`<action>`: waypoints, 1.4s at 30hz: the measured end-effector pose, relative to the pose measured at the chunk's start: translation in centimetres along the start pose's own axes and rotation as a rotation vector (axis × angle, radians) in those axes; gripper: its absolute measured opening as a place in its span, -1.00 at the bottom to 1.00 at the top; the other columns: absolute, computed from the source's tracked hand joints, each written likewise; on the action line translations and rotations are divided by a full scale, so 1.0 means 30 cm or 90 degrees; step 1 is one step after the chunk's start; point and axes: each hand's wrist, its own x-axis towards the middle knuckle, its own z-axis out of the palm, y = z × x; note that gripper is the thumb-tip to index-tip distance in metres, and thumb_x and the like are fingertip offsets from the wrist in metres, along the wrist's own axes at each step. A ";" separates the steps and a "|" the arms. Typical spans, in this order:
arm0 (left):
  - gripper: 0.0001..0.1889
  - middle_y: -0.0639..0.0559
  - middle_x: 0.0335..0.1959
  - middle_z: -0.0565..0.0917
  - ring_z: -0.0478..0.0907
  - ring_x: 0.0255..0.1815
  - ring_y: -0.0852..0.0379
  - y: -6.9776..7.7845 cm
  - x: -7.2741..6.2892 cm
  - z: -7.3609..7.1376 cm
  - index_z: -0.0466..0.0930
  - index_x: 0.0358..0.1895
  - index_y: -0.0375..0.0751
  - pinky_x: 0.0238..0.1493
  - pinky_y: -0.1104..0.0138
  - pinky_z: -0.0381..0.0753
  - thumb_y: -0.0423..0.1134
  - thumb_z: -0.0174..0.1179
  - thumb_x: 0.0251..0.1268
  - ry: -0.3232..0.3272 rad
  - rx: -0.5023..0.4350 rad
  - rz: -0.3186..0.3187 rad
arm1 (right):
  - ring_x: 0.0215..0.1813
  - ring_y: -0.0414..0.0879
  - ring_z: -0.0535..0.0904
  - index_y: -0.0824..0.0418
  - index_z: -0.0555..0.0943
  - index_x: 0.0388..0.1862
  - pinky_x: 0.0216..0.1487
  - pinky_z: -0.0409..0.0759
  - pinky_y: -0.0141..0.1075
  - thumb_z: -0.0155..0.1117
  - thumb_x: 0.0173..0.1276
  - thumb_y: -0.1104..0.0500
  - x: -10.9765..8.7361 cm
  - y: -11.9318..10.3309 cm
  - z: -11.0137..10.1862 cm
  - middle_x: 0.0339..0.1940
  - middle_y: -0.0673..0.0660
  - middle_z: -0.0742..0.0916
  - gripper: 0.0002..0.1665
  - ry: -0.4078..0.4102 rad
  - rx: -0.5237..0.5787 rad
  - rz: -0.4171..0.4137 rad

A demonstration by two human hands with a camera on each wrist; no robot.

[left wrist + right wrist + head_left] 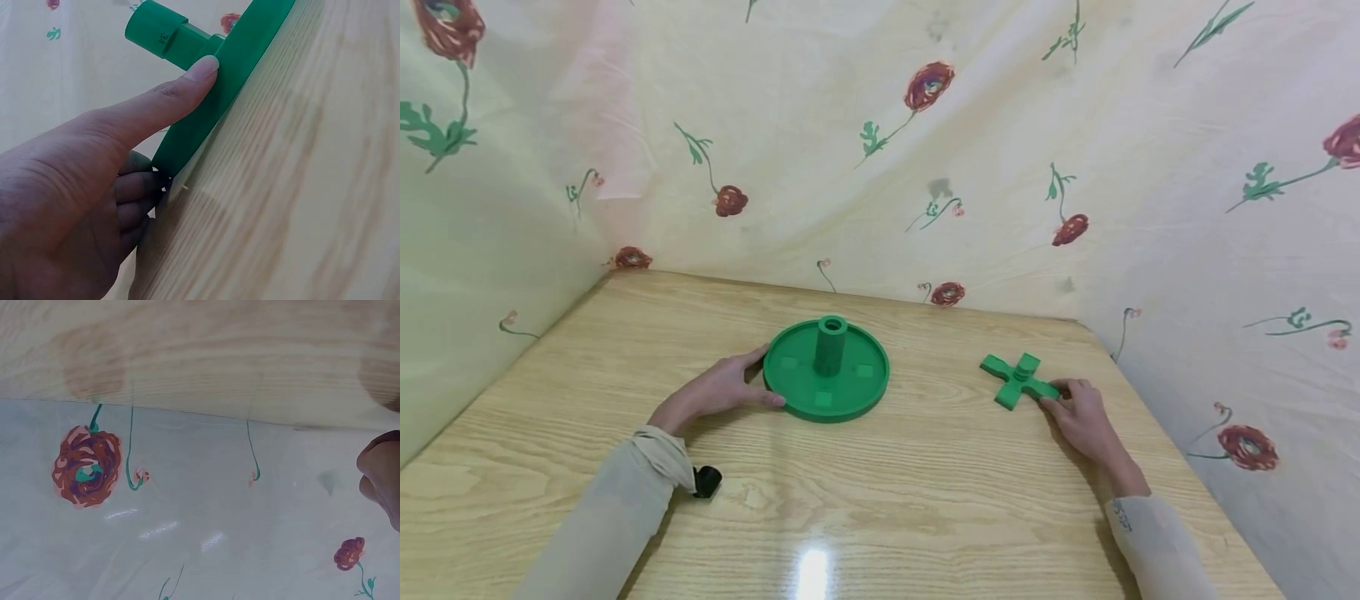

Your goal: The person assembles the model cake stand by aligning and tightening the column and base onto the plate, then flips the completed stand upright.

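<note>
A green round tray-like disc (797,400), with a raised rim and a hollow post (831,346) standing up from its middle, lies on the wooden table. My left hand (726,387) grips its left edge, thumb along the near rim and fingers round the far side. In the left wrist view the thumb (178,90) lies against the rim and the other fingers bend below it. Farther right is a flat green cross-shaped piece (1009,392) with a short round peg at its centre. My right hand (1081,417) pinches the end of its right arm.
A small black cylinder (707,482) shows beside the left sleeve. Flower-patterned cloth (820,167) hangs behind and at both sides of the wooden table (880,500). The right wrist view holds mostly table edge and cloth, with part of the right hand (382,475) at its side.
</note>
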 end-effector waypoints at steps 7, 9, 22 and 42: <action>0.19 -0.35 0.62 0.10 0.00 0.62 -0.33 -0.003 -0.003 -0.003 -0.08 0.68 -0.28 0.49 -0.23 0.14 0.17 0.49 0.20 0.003 -0.006 0.000 | 0.14 0.37 0.37 0.66 0.46 0.18 0.08 0.37 0.18 0.15 0.60 0.30 0.003 -0.034 0.006 0.10 0.55 0.49 -0.59 0.031 0.021 -0.043; 0.19 -0.34 0.62 0.10 0.00 0.62 -0.33 -0.005 -0.004 -0.004 -0.08 0.68 -0.27 0.49 -0.23 0.14 0.17 0.49 0.20 0.002 -0.004 0.000 | 0.12 0.33 0.37 0.63 0.48 0.16 0.02 0.37 0.09 0.15 0.60 0.31 0.004 -0.046 0.008 0.08 0.52 0.50 -0.63 0.039 0.026 -0.057; 0.19 -0.33 0.63 0.09 -0.01 0.63 -0.32 -0.012 -0.003 -0.002 -0.08 0.68 -0.29 0.49 -0.22 0.14 0.17 0.48 0.21 0.001 -0.010 0.002 | 0.00 0.19 0.39 0.57 0.53 0.08 -0.10 0.27 -0.23 0.25 0.51 0.41 0.021 -0.156 0.035 -0.06 0.42 0.55 -0.73 0.105 0.062 -0.142; 0.19 -0.32 0.64 0.07 -0.02 0.63 -0.30 -0.010 0.004 -0.004 -0.08 0.67 -0.33 0.50 -0.20 0.13 0.16 0.49 0.21 -0.001 -0.010 0.009 | -0.01 0.11 0.40 0.54 0.52 0.10 -0.07 0.35 -0.23 0.23 0.50 0.45 0.048 -0.307 0.050 -0.02 0.39 0.58 -0.74 0.129 0.126 -0.210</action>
